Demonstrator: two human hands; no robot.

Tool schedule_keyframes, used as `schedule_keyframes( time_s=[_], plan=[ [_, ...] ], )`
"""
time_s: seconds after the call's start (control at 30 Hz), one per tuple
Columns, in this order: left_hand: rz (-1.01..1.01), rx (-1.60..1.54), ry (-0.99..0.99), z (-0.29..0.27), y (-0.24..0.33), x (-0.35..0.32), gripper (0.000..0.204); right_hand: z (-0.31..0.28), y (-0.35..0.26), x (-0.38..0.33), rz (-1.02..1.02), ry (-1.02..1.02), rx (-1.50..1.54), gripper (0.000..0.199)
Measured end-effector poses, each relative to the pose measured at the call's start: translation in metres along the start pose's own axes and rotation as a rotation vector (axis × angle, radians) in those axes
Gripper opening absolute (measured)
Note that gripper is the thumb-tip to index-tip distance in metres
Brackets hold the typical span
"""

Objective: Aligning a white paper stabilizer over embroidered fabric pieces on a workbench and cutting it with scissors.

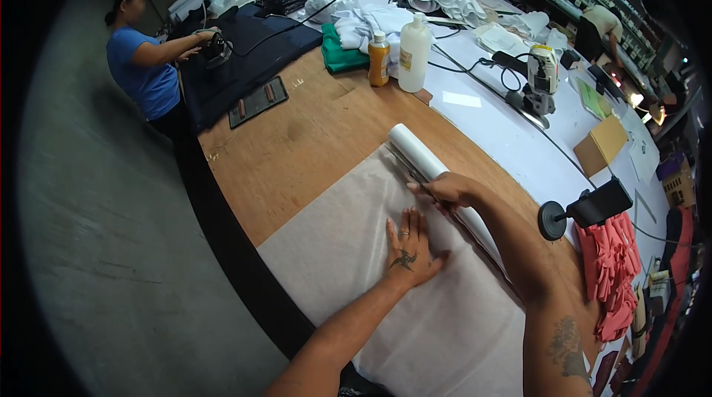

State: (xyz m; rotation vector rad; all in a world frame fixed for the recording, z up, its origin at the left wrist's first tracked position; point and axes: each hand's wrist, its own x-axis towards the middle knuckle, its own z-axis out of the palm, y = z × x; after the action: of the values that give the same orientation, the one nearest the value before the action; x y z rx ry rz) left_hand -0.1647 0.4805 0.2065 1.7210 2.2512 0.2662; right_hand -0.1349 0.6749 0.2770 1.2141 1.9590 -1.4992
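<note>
A thin whitish sheet [326, 263] lies over the near part of the wooden board, running to a white roll [417, 151] set slantwise across it. Alongside the roll, on the sheet, is a narrow dark strip [486, 250], perhaps a straightedge. My left hand [411, 252] presses flat on the sheet, fingers stretched out. Over the roll and strip, my right hand [449, 191] is closed with fingers curled down; whatever is in its grip is hidden.
A phone stand [552, 220] and coral cloth pieces [612, 271] are at right. Beyond the roll stand an amber bottle [379, 60], a whitish bottle [413, 56] and a cutting machine [541, 74]. At far left a person [144, 63] handles an iron [217, 48] on dark cloth [259, 45].
</note>
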Motion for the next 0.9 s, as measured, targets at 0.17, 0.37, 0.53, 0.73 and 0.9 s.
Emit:
schedule_keyframes(
  time_s=[0.17,0.37,0.53,0.73,0.9],
  plan=[
    [0.003,-0.014,0.052,0.003,0.000,-0.002,0.099,-0.003,-0.012,0.023,-0.044,0.014,-0.115,0.056],
    [0.029,0.014,0.097,0.006,0.001,-0.007,0.101,0.003,-0.027,0.015,-0.136,0.074,-0.131,0.044],
    [0.036,0.098,0.012,0.006,0.007,-0.002,0.095,0.050,0.007,-0.054,-0.749,0.517,-0.161,0.017],
    [0.022,0.068,0.214,0.032,-0.011,0.001,0.096,0.156,0.191,-0.266,-0.637,0.705,-0.170,0.013],
    [-0.030,0.182,0.133,0.008,0.019,-0.012,0.088,0.273,0.394,-0.455,0.081,0.972,0.007,0.012]
  ],
)
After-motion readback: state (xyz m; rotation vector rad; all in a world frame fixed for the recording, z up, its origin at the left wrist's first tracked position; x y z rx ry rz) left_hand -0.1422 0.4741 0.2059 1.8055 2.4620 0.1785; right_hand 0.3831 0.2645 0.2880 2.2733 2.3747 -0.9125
